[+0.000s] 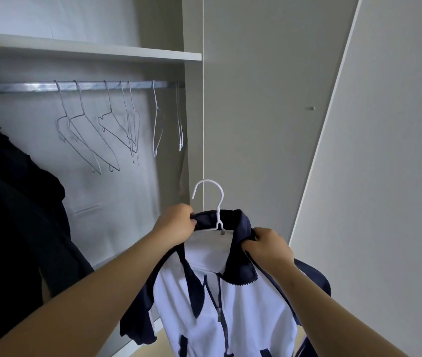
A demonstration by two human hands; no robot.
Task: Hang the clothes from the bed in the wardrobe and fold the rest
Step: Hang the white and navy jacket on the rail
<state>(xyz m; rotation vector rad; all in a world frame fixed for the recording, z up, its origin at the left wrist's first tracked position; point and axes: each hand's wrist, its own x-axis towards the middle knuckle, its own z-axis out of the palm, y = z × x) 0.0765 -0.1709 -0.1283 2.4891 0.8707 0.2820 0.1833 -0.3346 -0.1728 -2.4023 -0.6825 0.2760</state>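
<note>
Left hand (176, 222) and right hand (269, 247) hold a white and navy zip-up jacket (243, 305) on a white wire hanger (211, 191) before an open wardrobe.

Inside, a silver metal rail (37, 86) runs under a grey shelf (88, 51) and carries several empty thin wire hangers (88, 130); dark garments (11, 202) hang at its left. The white hanger's hook is free in the air, below and right of the rail, against the wardrobe's grey side panel (256, 112). A grey door (385, 150) stands open at right. Left hand's fingers curl tightly around the navy collar beside the hanger's neck; right hand grips the collar's other side, fingers closed on fabric.
</note>
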